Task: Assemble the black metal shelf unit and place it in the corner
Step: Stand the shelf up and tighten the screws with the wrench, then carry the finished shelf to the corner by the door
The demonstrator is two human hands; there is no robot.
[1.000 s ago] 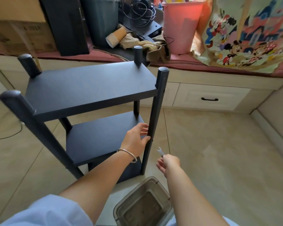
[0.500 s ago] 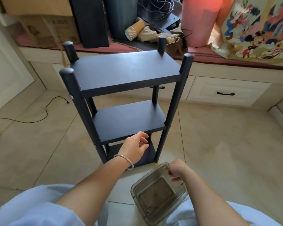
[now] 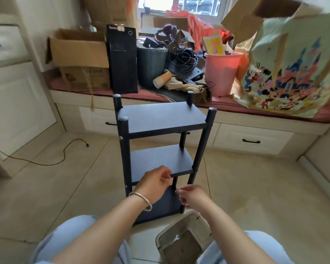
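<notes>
- As the unit stands now, the black shelf unit is upright on the tiled floor, at 12 o'clock from the person and in front of the drawer bench; it is not in a corner.
- Three shelves are fitted between four posts; all appear level. A fastener head shows on the near-left post. Whether every joint is tightened cannot be told.
- Left hand: fingers curled at the front edge of the middle shelf, seemingly touching or pinching it; the exact grip is hidden by the knuckles.
- Right hand: loosely curled just beside the near-right post low down, at 3 o'clock from the left hand. Whether it holds anything cannot be told.
- A clear plastic container sits on the floor at 6 o'clock from the unit, between the knees, with a small pale item inside.
- Handling judgement: rigid and probably moderately light, but tall and narrow, so liable to tip. Smooth painted posts may slip.
- Recommended hold: two opposite posts just under the top shelf, or under a shelf edge, lifted vertically.
- Hazard: a loose cable lies on the floor at 9 o'clock.
</notes>
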